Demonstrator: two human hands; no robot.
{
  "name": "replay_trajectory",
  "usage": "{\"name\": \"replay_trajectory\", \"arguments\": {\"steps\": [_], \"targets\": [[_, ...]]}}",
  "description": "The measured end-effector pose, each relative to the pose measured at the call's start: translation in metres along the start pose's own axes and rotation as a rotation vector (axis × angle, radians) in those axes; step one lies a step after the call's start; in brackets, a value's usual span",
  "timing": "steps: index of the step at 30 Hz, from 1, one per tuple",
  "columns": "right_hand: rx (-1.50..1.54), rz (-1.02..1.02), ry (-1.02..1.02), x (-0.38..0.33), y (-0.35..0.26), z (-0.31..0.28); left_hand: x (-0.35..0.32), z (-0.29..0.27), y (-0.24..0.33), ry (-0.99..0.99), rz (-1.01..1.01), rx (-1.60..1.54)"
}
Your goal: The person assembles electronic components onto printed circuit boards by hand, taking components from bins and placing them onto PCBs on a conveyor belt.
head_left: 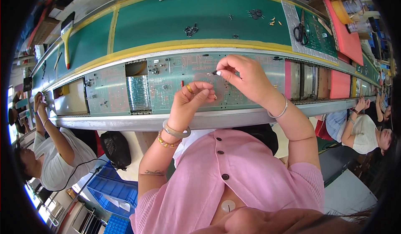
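Note:
Above a large green circuit board, my right hand pinches a small black electronic component with thin metal leads between thumb and forefinger. The leads point left, over the board. Just left of it and nearer to me, my left hand is closed, thumb against curled fingers. Something tiny and pale shows at its fingertips, too small to name. A few parts stand on the board, among them a red component beside my left hand and a black cluster at its far left corner. My hands cover part of its middle.
Beyond the metal rail, a green bench strip holds loose black components, black discs and orange parts. Scissors lie at right, a brush at left. Another board sits leftward. Co-workers sit on both sides.

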State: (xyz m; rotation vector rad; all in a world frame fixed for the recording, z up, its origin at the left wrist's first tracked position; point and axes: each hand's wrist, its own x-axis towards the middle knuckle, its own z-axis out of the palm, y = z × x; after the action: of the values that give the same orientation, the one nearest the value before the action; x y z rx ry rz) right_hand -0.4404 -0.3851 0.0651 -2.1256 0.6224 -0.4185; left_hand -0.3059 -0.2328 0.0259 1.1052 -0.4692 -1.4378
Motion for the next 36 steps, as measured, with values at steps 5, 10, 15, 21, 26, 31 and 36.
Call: {"name": "replay_trajectory", "arguments": {"steps": [5, 10, 15, 21, 26, 31, 36], "targets": [[-0.289, -0.176, 0.136, 0.02, 0.02, 0.003, -0.008, 0.001, 0.0, -0.081, 0.038, 0.127], [-0.33, -0.23, 0.052, 0.026, 0.034, 0.011, -0.013, 0.004, -0.002, -0.006, -0.037, 0.242], [-0.369, -0.236, 0.024, 0.029, 0.028, 0.013, -0.012, 0.003, -0.009, 0.035, -0.013, 0.357], [-0.367, -0.22, -0.013, 0.032, 0.028, 0.011, -0.01, 0.007, -0.004, 0.045, 0.001, 0.616], [-0.352, -0.222, 0.012, 0.033, 0.031, 0.013, -0.011, 0.01, 0.0, -0.006, 0.035, 0.722], [-0.381, -0.216, 0.004, 0.033, 0.028, 0.014, -0.01, 0.01, 0.0, 0.002, 0.042, 0.718], [-0.351, -0.202, 0.066, 0.031, 0.03, 0.02, -0.009, 0.008, -0.001, -0.007, 0.071, 0.71]]}}
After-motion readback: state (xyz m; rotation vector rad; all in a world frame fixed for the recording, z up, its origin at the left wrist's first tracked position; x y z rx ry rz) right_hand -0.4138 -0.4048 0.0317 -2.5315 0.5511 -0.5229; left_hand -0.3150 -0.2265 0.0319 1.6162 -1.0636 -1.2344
